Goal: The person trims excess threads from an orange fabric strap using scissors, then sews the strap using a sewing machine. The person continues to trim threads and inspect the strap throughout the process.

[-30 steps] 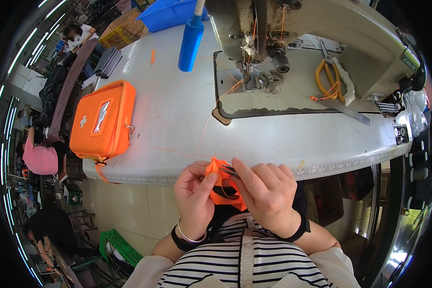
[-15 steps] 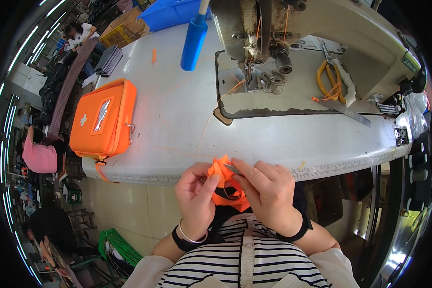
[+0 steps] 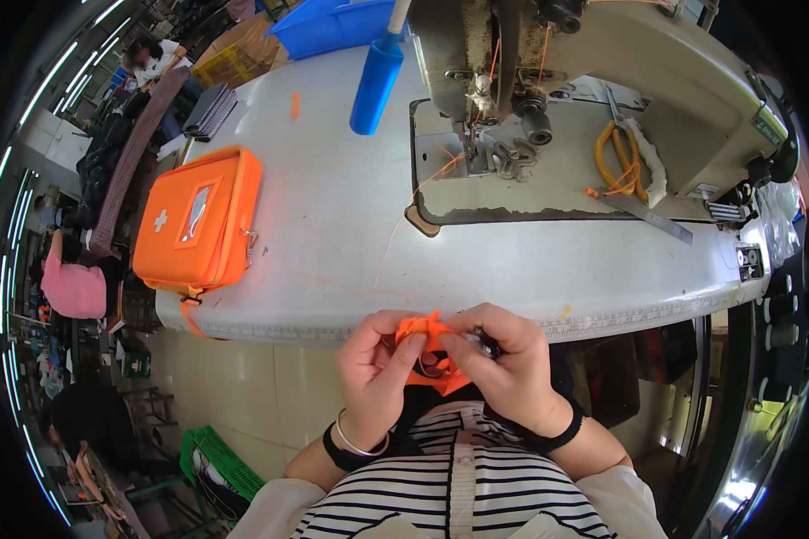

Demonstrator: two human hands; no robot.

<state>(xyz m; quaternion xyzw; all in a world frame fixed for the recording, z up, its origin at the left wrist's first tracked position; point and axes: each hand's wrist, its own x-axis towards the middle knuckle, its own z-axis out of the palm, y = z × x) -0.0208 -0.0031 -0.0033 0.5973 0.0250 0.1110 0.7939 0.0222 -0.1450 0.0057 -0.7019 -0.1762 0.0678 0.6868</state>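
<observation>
Left hand (image 3: 375, 370) and right hand (image 3: 514, 370), in the head view, both pinch the orange cloth (image 3: 433, 329) near the front edge of the worktop (image 3: 333, 225). Perhaps the cloth could slip or tear, if the hands pull unevenly. Its small upper tip points toward the worktop; because it is crumpled, I cannot tell its long axis.

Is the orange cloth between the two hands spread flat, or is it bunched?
Bunched: the orange cloth shows raised folds, pinched between left hand and right hand.
</observation>
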